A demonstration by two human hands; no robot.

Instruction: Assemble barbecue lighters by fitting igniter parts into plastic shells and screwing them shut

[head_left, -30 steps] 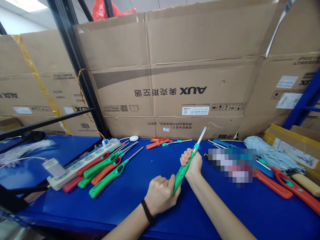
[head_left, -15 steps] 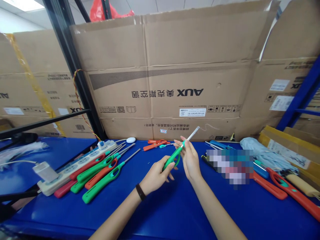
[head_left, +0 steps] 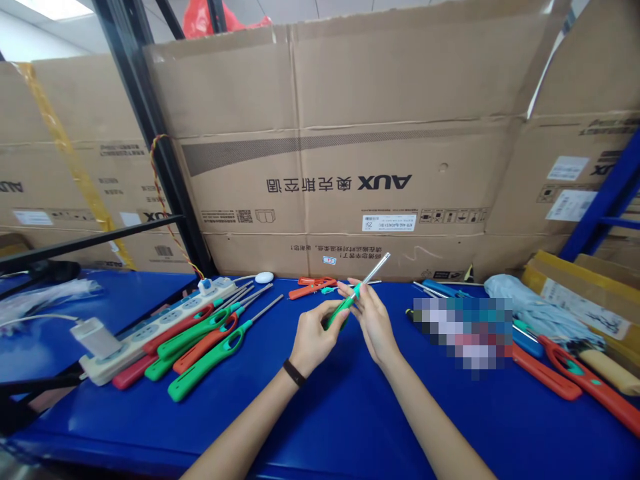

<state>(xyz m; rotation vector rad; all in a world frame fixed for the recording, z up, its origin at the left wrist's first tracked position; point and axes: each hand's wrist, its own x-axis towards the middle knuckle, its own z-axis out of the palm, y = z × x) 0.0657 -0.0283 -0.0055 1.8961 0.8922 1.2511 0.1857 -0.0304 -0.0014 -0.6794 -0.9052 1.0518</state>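
Note:
A green long-nosed lighter (head_left: pixel 342 311) is held over the blue table, its metal tube slanting up and to the right. My left hand (head_left: pixel 319 333) wraps round the handle and hides much of it. At the collar where the tube starts, my right hand (head_left: pixel 373 321) holds the lighter between thumb and fingers, palm turned inward. Behind the hands lie orange lighter parts (head_left: pixel 313 287) and a small turquoise piece (head_left: pixel 329 290).
Several green and red lighters (head_left: pixel 207 360) lie at left against a white power strip (head_left: pixel 145 333). To the right are orange handles (head_left: pixel 547 370), a blurred patch, a pale blue plastic bag (head_left: pixel 530 303) and a yellow-edged box (head_left: pixel 585 300). Cardboard (head_left: pixel 340 87) walls the back.
My left hand has rolled over the handle, so less of the green shows. The tube's tip has moved slightly left. My right hand stays at the collar.

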